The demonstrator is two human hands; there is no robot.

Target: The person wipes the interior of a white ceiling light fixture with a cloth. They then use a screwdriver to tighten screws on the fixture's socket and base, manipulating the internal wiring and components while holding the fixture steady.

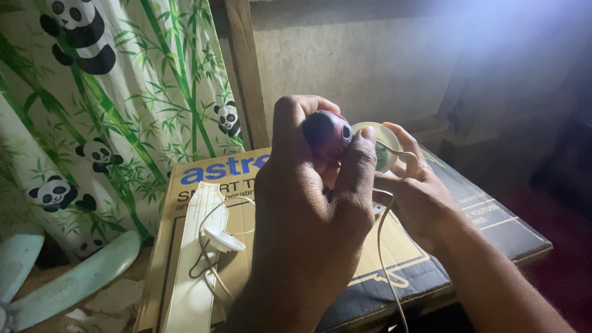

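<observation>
- my left hand [308,209] is raised in the middle of the view, back toward the camera, fingers curled and pinching a small rounded dark red and black object [327,132] between thumb and fingertips.
- my right hand [414,197] sits just behind and to the right of it, fingers closed around a round pale green disc-shaped part [383,143] that touches the dark object.
- a thin white cord [383,246] loops over my right fingers and hangs down between both hands toward the lower edge of the view.
- both hands hover above a large flat cardboard box with blue lettering and a black border [468,216], which serves as my tabletop.
- on the left part of the box lies a long white power strip [197,271], with a small white oval switch [223,239] and its thin wire resting over it.
- behind the box hangs a white curtain printed with green bamboo and pandas [123,98], beside a wooden post [246,68].
- pale blue fan blades [74,280] lie on the floor at lower left.
- i cannot tell what the dark object is exactly.
</observation>
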